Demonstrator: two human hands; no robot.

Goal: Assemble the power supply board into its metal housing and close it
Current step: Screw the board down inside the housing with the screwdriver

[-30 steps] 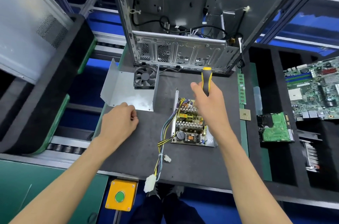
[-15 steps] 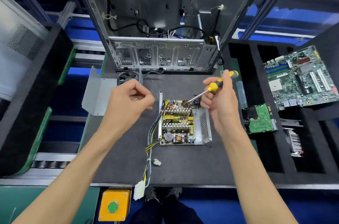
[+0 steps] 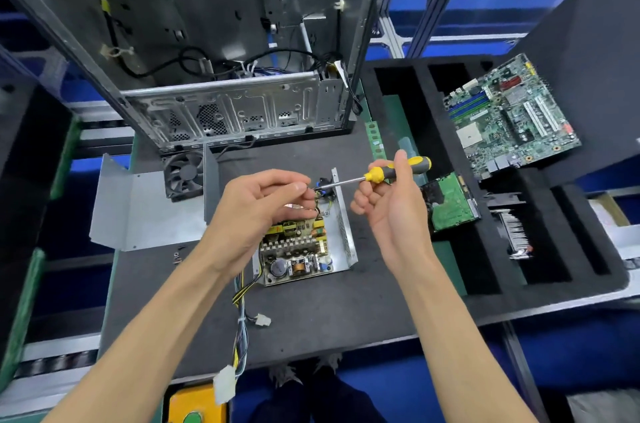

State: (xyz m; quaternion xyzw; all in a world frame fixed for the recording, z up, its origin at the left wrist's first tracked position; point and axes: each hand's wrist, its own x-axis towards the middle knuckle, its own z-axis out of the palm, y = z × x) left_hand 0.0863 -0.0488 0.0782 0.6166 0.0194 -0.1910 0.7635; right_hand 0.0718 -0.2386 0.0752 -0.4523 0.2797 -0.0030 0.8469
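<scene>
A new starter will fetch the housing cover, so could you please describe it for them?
Find the open computer case standing on the dark mat. The cover lies left of it, before the black fan: a bare, folded sheet of grey metal with no circuit board on it.

View: a single head-worn, wide-angle camera is used.
Direction: the scene is looked at forward and steeply down onto the dark surface point(image 3: 311, 325).
Nearness: both forearms are seen close, entering from the bottom edge; the computer case point(image 3: 239, 110) is seen at the far edge.
Distortion: straight lines are bent near the borders.
Shared part: none, as only one view is given.
</scene>
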